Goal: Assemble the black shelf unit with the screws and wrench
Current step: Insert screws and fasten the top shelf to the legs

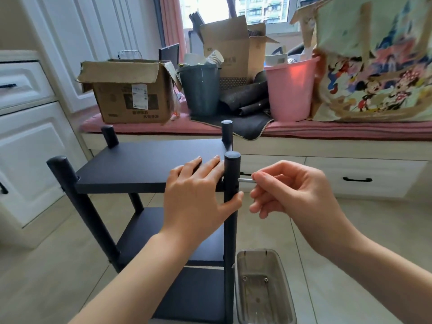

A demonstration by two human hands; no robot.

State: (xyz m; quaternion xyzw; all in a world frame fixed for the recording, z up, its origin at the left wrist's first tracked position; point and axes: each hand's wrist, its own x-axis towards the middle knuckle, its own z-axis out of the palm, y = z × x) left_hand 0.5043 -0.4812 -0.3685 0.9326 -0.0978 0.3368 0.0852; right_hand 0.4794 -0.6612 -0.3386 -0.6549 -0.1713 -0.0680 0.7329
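Observation:
The black shelf unit (145, 164) stands on the tiled floor in front of me, with three boards between four round posts. My left hand (198, 197) lies on the top board's near right corner, its thumb wrapped around the near right post (231, 230). My right hand (292, 190) pinches a small silver wrench (245, 180), whose tip meets the post's right side at the level of the top board. A screw there is not visible.
A clear plastic tray (278, 265) with a few small screws sits on the floor by the post's foot. Behind the shelf runs a window bench with cardboard boxes (131, 92), a grey bin (201, 90), a pink bucket (289, 90) and a cartoon bag (378, 61). White cabinets stand at left.

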